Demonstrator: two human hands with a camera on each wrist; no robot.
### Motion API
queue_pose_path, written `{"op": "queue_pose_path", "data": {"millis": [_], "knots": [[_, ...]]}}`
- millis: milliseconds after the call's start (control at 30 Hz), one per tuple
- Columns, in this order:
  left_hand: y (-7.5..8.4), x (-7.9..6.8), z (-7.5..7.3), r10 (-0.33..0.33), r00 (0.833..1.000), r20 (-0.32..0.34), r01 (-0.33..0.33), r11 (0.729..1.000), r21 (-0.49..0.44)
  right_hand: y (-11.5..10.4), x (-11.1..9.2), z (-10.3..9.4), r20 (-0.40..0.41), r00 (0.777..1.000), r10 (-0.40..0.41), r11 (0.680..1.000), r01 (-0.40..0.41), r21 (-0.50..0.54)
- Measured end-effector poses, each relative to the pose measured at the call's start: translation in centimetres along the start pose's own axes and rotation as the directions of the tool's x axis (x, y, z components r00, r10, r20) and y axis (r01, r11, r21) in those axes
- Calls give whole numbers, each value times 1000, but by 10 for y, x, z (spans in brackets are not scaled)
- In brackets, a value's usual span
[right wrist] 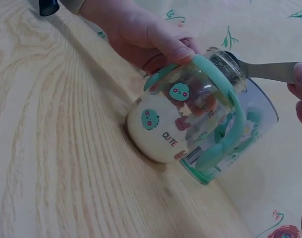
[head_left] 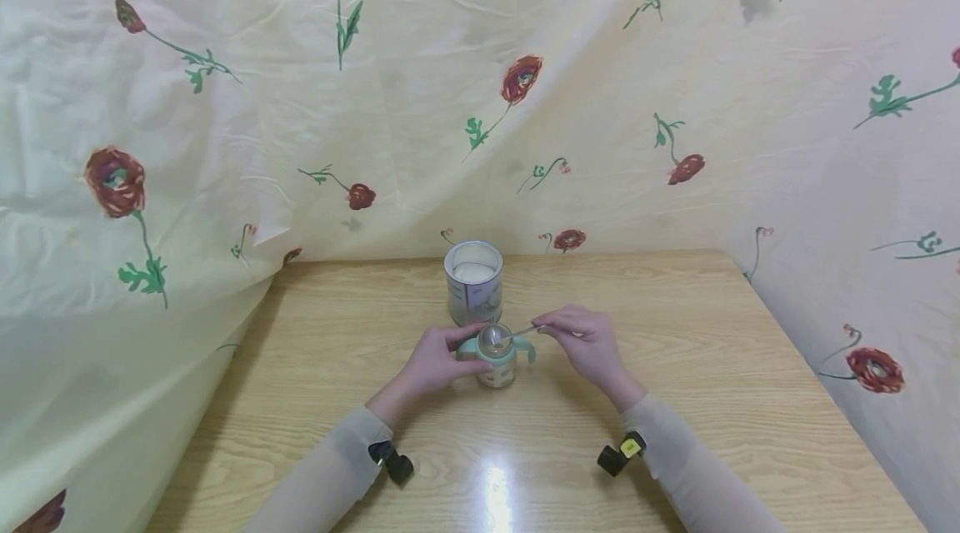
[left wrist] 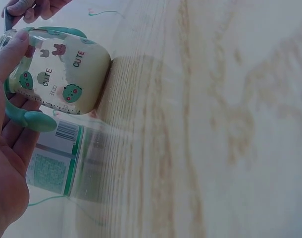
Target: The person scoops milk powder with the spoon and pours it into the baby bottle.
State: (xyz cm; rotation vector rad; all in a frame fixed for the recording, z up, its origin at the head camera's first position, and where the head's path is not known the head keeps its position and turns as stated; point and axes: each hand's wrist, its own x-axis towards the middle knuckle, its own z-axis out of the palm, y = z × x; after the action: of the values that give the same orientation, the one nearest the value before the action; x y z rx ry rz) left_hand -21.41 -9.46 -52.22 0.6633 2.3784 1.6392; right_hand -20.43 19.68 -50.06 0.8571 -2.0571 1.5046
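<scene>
A clear baby bottle (head_left: 497, 372) with mint-green handles and printed cartoon faces stands on the table with its top uncovered. My left hand (head_left: 435, 360) grips it near the top from the left, thumb in front and fingers behind. Pale contents fill its lower part, as the left wrist view shows. My right hand (head_left: 585, 339) pinches the handle of a metal spoon (right wrist: 275, 72) between thumb and fingers. The far end of the spoon reaches the bottle's mouth; its bowl is hidden in the right wrist view. Right behind the bottle stands a milk powder can (head_left: 462, 293), open and holding white powder.
The wooden table (head_left: 360, 300) extends to both sides of the hands. A floral cloth (head_left: 420, 100) hangs behind it and along its left and right sides. Each wrist wears a small black camera, the left camera (head_left: 392, 462) close above the table.
</scene>
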Motion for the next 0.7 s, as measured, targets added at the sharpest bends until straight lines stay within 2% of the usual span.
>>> {"op": "queue_pose_path", "data": {"millis": [200,367,467,533,700], "knots": [[-2,1,0,-8,1000,1,8,1000,6,-3,1,2,4,998,55,998,-55,-16],[-3,1,-1,-1,1000,2,1,1000,2,-29,10,0,21,996,82,997,-81,-18],[-3,1,-1,5,1000,4,-5,1000,1,-37,14,-1,31,995,95,995,-95,-10],[-3,1,-1,11,1000,7,-11,1000,2,-36,14,-1,33,995,91,996,-91,-5],[-3,1,-1,34,999,16,-34,999,6,-14,9,-1,16,995,94,996,-94,2]]}}
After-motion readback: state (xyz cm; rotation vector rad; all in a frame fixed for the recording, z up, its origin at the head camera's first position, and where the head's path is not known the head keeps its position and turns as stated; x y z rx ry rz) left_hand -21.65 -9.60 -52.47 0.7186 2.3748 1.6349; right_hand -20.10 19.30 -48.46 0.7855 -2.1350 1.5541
